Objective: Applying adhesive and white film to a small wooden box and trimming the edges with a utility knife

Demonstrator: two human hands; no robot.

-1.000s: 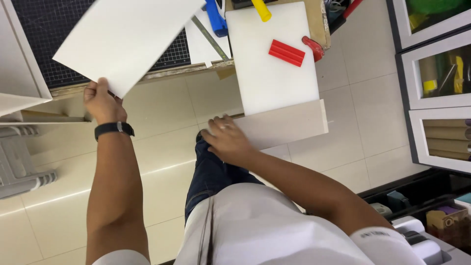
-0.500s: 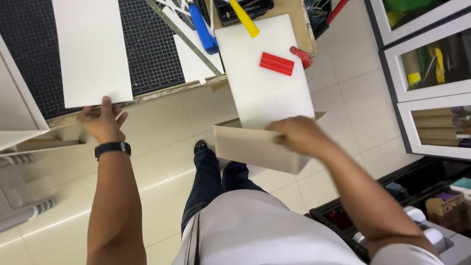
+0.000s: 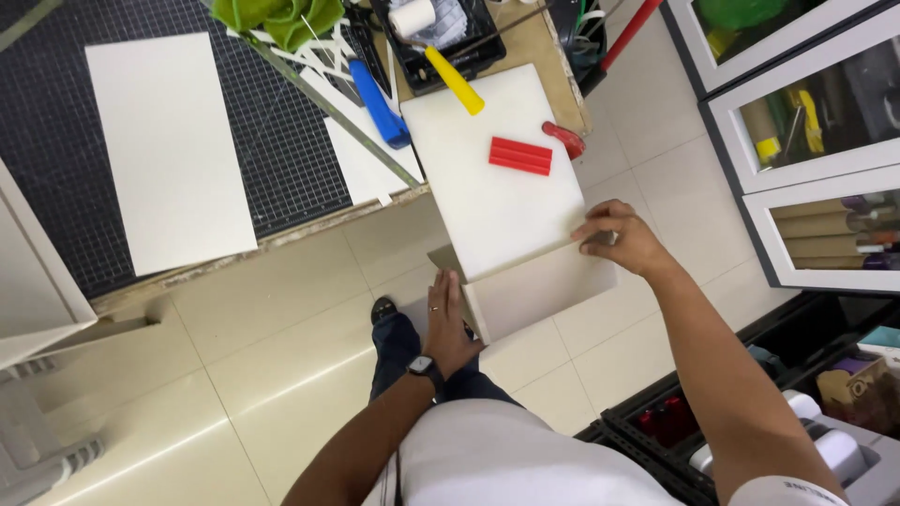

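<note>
White board, folded into a low box shape, overhangs the tabletop edge above the tiled floor. Left hand, fingers open and flat, presses its near corner flap; right hand pinches the far corner closed. Red block lies on top of the board. Blue-handled tool and yellow-handled roller just beyond. White sheet rests on black cutting mat, well left. Glass-fronted cabinet at right
</note>
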